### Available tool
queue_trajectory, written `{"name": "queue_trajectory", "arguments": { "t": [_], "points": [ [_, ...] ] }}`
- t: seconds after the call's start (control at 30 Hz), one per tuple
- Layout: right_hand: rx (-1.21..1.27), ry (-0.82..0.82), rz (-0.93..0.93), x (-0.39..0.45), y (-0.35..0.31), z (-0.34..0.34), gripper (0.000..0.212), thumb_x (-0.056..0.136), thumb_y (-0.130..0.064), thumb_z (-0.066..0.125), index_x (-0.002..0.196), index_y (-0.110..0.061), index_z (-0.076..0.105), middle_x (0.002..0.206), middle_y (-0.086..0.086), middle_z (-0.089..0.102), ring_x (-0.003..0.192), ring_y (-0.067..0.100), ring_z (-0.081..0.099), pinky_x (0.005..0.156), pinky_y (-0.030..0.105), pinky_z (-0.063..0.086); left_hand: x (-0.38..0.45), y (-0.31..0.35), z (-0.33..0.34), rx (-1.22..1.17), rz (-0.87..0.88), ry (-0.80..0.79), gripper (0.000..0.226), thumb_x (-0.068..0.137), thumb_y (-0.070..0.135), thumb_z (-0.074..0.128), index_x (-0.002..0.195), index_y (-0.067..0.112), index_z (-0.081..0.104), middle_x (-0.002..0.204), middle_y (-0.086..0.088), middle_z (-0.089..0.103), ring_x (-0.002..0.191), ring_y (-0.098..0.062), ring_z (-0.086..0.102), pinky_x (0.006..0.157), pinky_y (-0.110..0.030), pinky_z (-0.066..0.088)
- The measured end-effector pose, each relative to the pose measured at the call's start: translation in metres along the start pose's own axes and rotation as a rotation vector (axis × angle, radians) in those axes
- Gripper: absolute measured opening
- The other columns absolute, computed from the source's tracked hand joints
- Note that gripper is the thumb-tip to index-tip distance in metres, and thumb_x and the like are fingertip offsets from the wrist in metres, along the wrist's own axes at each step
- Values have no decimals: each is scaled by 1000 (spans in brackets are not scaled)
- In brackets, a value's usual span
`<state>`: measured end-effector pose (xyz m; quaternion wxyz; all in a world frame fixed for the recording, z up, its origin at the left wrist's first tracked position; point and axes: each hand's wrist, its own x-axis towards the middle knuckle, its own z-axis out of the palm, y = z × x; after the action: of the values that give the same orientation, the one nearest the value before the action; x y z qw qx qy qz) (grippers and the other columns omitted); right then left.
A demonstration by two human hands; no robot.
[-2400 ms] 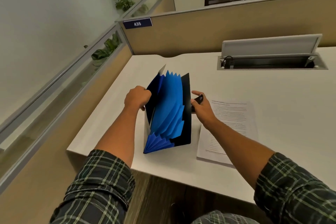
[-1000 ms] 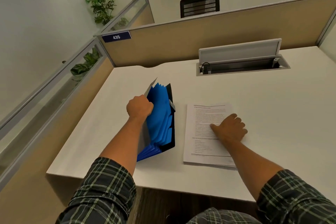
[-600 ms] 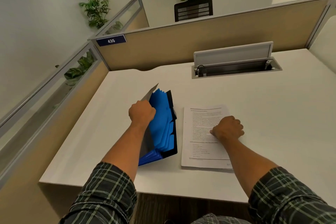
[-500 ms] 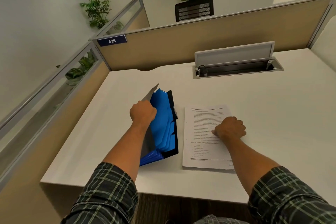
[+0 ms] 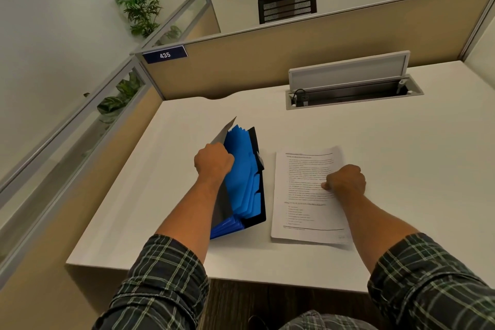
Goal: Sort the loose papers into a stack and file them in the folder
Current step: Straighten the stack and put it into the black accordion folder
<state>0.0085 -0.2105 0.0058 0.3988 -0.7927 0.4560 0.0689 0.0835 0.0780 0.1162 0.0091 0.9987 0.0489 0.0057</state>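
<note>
- The stack of papers [image 5: 308,195] lay flat on the white desk [image 5: 401,169], just right of the folder [image 5: 245,179], its long side running away from the person and its printed heading at the far end.
- The print on the top sheet was too small to read, and the number of sheets could not be told.
- The right hand [image 5: 345,179] rested on the right half of the stack, curled into a loose fist with the thumb on the page; its fingers were folded under and hidden, so whether they pinched the edge could not be told.
- The folder, black outside with blue tabbed pockets, stood partly spread on the desk, its long side also running away from the person.
- The left hand [image 5: 214,161] was closed over the folder's grey front flap, pulling it leftward; the forearm hid the lower part of that flap.
- A sign reading 435 [image 5: 164,55] sat on the beige partition [image 5: 267,59] behind the desk.
- An open cable tray [image 5: 353,94] was set into the far desk surface.
</note>
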Motion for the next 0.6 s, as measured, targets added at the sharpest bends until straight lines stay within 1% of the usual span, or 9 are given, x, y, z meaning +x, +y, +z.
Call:
{"name": "queue_trajectory", "arguments": {
  "t": [0.1, 0.13, 0.17, 0.27, 0.33, 0.43, 0.5, 0.6],
  "points": [
    [36, -45, -16, -3, 3, -4, 49, 72, -11, 91, 109, 3, 62, 109, 17, 74, 103, 37, 70, 76, 38, 53, 0, -1, 1, -10, 4, 2, 17, 88, 15, 52, 72, 12, 53, 66, -3, 53, 58, -20, 53, 50, -23, 38],
    [46, -61, -29, -3, 5, -6, 45, 72, -13, 91, 103, 0, 61, 108, 17, 73, 97, 37, 70, 74, 37, 52, 0, -2, 2, -10, 6, 3, 17, 88, 15, 52, 72, 12, 54, 65, -3, 52, 55, -19, 50, 49, -22, 37],
    [60, -76, -45, -3, 9, -8, 45, 71, -16, 92, 100, -3, 60, 108, 16, 73, 93, 36, 69, 74, 37, 53, 1, -2, 2, -11, 8, 3, 18, 88, 15, 52, 71, 12, 54, 64, -2, 51, 53, -18, 48, 48, -22, 36],
    [121, -116, -124, 0, 24, -12, 50, 71, -26, 91, 105, -3, 63, 105, 13, 72, 87, 35, 72, 82, 45, 61, 2, -4, 3, -21, 9, 4, 24, 88, 16, 52, 64, 14, 49, 63, -2, 51, 52, -18, 47, 48, -21, 35],
    [131, -117, -185, 4, 32, -13, 46, 74, -32, 89, 104, -5, 66, 103, 12, 74, 84, 35, 73, 82, 49, 63, 3, -5, 3, -20, 6, -2, 25, 88, 14, 52, 63, 14, 48, 62, -2, 52, 52, -18, 47, 48, -21, 35],
    [109, -117, -293, 9, 39, -9, 45, 83, -37, 83, 110, -6, 66, 109, 13, 74, 91, 35, 73, 82, 49, 62, 2, -5, 4, -8, 6, -11, 22, 87, 13, 52, 65, 12, 52, 63, -3, 53, 52, -18, 48, 49, -21, 36],
    [123, -134, -361, 12, 41, -6, 47, 89, -38, 78, 118, -6, 62, 117, 13, 71, 97, 34, 71, 81, 45, 61, 2, -4, 4, -4, 13, -11, 19, 87, 13, 52, 68, 11, 54, 63, -3, 54, 54, -19, 50, 49, -22, 37],
    [165, -176, -436, 15, 43, -2, 46, 93, -38, 74, 123, -9, 55, 120, 10, 67, 92, 26, 67, 65, 30, 53, 2, -3, 5, 1, 23, -7, 20, 88, 15, 51, 69, 11, 56, 65, -4, 57, 55, -19, 53, 49, -22, 38]
  ]
}}
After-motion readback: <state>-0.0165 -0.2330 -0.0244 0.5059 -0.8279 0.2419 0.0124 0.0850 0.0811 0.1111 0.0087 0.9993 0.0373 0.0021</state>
